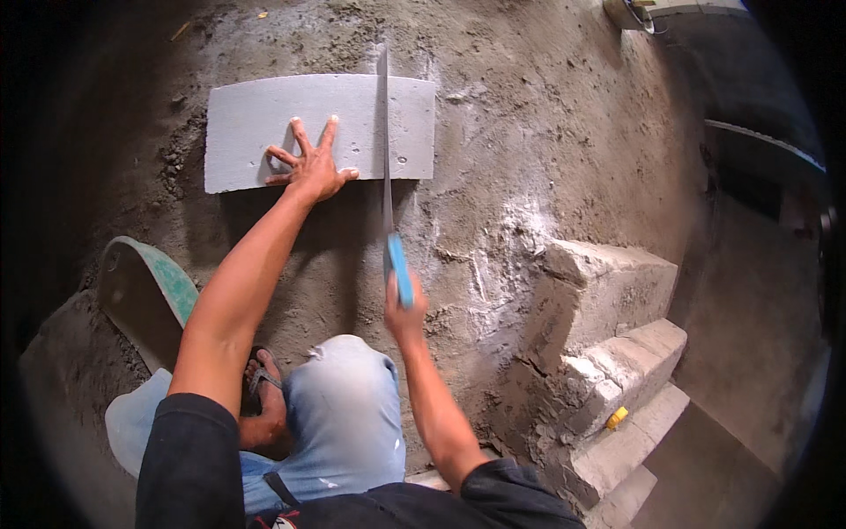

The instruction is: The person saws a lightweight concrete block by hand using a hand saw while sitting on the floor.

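A pale grey lightweight concrete block (pixel 251 115) lies on the dirt-covered ground in front of me. My left hand (pixel 313 166) presses on its near part, fingers spread across the top face. Closed around the blue handle of a hand saw (pixel 385 132), my right hand (pixel 404 309) is near my knee. The saw's long blade runs away from me across the block, right of my left hand, nearer the block's right end. How deep the blade sits in the block I cannot tell.
Stacked block steps (pixel 617 273) rise at the right, with a small yellow object (pixel 617 417) on one of them. A curved green-and-grey container (pixel 150 282) stands at the left by my leg. Grit and white dust (pixel 529 225) cover the ground.
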